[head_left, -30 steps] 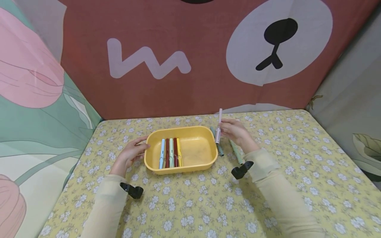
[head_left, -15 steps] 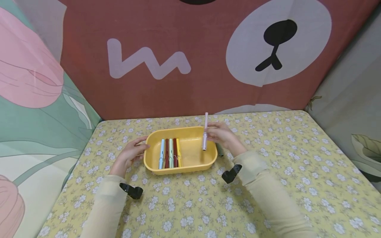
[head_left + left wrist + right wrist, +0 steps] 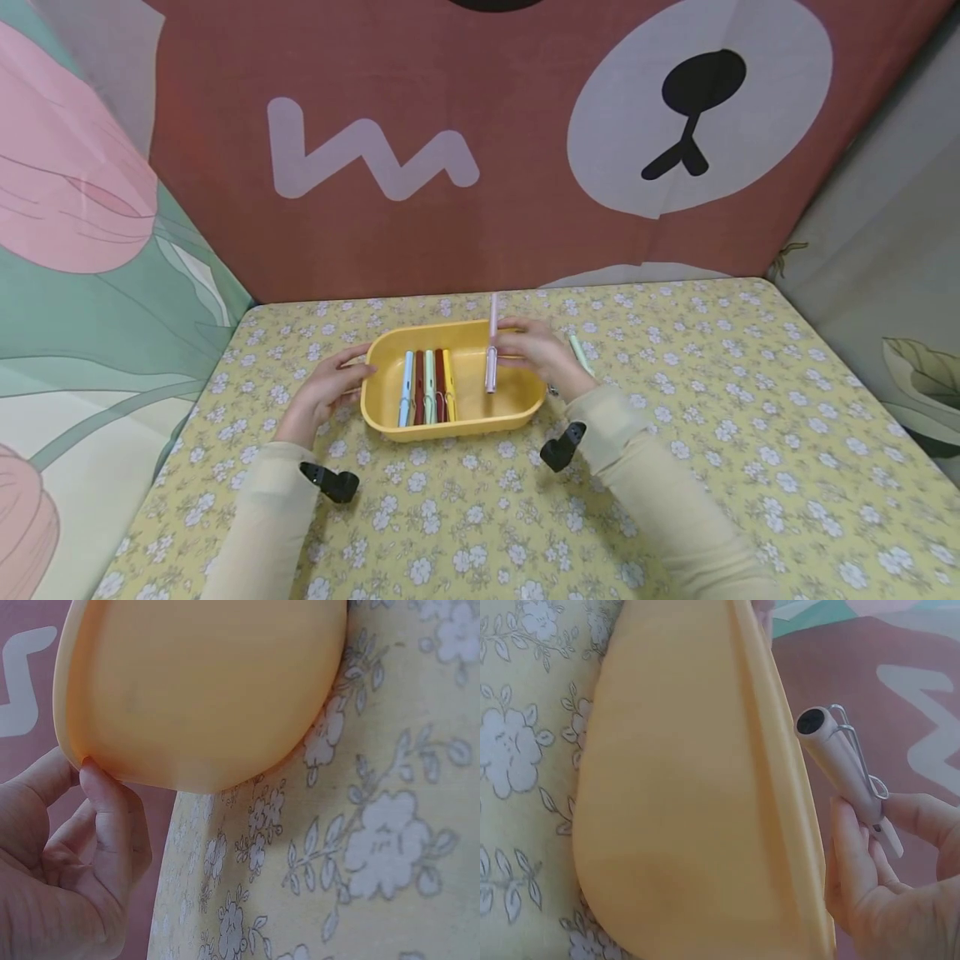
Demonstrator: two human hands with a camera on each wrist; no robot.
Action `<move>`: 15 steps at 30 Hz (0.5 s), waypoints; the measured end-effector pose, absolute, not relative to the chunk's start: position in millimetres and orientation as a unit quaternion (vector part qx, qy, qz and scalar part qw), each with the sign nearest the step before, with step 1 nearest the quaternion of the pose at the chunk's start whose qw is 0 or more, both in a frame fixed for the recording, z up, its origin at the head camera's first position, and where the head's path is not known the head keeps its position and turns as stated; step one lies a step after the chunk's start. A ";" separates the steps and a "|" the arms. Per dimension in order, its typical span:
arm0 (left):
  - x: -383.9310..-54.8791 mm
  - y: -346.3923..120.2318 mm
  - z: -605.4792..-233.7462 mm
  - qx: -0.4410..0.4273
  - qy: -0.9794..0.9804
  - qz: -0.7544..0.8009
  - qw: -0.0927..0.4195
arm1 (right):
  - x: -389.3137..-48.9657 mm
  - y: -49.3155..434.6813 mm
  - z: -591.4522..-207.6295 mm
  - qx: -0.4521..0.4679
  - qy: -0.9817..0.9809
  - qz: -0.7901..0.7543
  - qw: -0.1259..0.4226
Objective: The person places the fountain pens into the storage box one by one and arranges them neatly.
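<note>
In the head view, my right hand (image 3: 536,350) pinches a pale pink pen (image 3: 492,367) over the right part of a yellow tray (image 3: 465,430). The right wrist view shows the pen's dark-ended cap and wire clip clearly. My left hand (image 3: 82,862) grips the tray's left rim between thumb and fingers. Inside the tray's left half lie several pens side by side: a light blue pen (image 3: 407,388), two dark red ones, a light green pen (image 3: 430,387) and a yellow pen (image 3: 449,385).
A pale green pen (image 3: 580,354) lies on the flowered tablecloth (image 3: 480,517), partly behind the right hand. The dark end of another pen (image 3: 552,389) shows by the tray's right end. A fabric backdrop (image 3: 375,250) stands behind the table.
My right hand has carried the pink pen leftward, from beyond the tray's right rim to over its inside. The left hand and the tray have hardly moved.
</note>
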State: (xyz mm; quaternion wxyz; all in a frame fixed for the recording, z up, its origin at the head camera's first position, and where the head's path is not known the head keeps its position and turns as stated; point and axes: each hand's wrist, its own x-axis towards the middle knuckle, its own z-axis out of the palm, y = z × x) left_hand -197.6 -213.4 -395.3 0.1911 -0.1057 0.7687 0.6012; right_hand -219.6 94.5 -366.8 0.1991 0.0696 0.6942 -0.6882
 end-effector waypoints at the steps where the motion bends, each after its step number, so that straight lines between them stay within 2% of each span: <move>1: -197.6 -213.4 -395.3 -0.105 0.769 0.601 0.191 | -219.4 92.9 -367.3 0.068 0.695 -0.687 0.202; 15: -197.5 -213.3 -394.5 -0.106 0.772 0.597 0.190 | -213.4 73.4 -379.9 0.066 0.695 -0.677 0.231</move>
